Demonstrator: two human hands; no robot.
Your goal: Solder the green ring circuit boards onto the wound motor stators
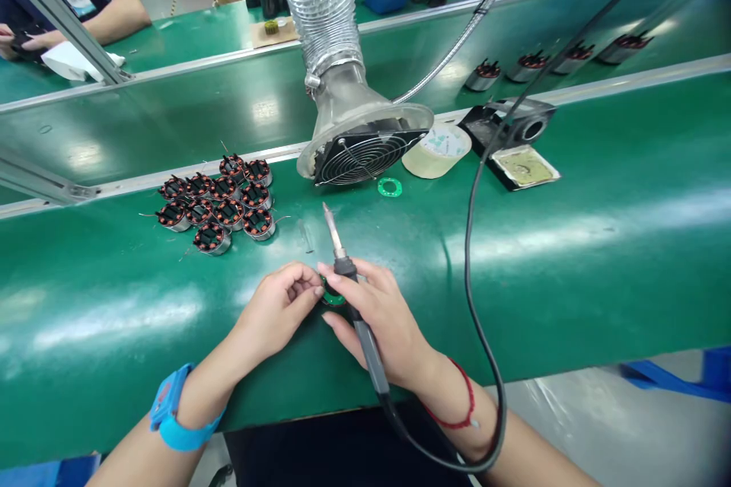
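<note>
I'm wrapping my right hand (384, 319)'s grip round the black soldering iron (344, 266), tip pointing away from me; my left hand (279, 306)'s grip is pinching the small green ring (331, 297) just left of it.

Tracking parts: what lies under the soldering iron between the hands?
Green ring part, pinched by the left hand; the right hand, holding the soldering iron, covers most of it.

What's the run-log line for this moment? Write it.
left hand: pinches green ring | right hand: grips soldering iron | nearby: wound stators
</note>
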